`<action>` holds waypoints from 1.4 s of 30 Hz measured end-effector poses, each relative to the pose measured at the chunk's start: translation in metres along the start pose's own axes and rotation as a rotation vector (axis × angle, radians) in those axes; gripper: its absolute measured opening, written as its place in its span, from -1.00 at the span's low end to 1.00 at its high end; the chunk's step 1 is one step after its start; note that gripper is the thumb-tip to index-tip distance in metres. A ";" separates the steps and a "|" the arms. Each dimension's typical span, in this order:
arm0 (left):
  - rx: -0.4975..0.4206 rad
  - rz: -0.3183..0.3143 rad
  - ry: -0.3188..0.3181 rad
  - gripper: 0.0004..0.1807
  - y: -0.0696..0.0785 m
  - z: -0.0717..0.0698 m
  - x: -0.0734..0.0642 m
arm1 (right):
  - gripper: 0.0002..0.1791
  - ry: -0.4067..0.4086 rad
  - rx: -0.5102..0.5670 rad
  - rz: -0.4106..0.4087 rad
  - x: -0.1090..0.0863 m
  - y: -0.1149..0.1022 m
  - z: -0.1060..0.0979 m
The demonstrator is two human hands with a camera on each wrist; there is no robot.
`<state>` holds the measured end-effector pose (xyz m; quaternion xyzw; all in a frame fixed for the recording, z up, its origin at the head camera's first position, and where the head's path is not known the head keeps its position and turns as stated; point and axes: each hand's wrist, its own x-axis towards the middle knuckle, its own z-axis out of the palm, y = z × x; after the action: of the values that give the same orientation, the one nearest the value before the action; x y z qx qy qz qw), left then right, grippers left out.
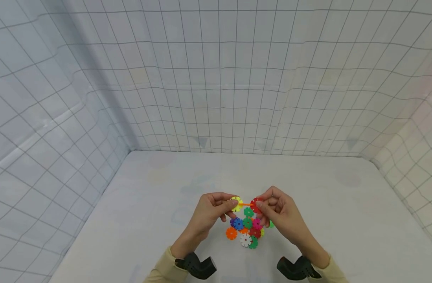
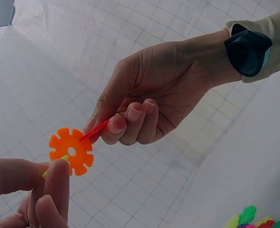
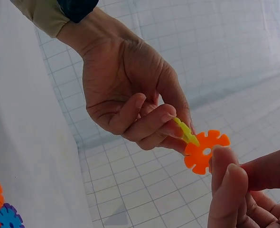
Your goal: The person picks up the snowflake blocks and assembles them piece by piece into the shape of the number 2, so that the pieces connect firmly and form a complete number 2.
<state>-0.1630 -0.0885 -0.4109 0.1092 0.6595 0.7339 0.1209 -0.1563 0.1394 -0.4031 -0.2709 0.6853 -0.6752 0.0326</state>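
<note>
My left hand (image 1: 214, 210) pinches a yellow notched disc (image 1: 238, 208) between thumb and fingers. Opposite it, my right hand (image 1: 283, 216) pinches a red notched disc (image 1: 254, 205). Between these two is an orange notched disc (image 2: 61, 140), seen edge-on in the head view. The yellow disc (image 3: 189, 136) meets one side of the orange disc at its slots, and the red disc (image 2: 96, 130) meets the opposite side, so the three form a short row held above the table. Fingers hide the red disc in the right wrist view.
Below the hands, a loose pile of notched discs lies on the white table (image 1: 148, 220), among them a blue disc (image 1: 238, 224), a white disc (image 1: 245, 240) and an orange disc (image 1: 231, 233). White sheeting with a grid pattern (image 1: 216, 78) stands around the back and sides.
</note>
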 end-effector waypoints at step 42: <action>0.067 -0.039 -0.002 -0.71 0.001 -0.001 0.001 | -0.81 0.009 0.081 0.093 0.002 0.003 0.004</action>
<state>-0.1648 -0.0890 -0.4099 0.1010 0.6857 0.7087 0.1319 -0.1576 0.1348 -0.4057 -0.2342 0.6694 -0.7013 0.0717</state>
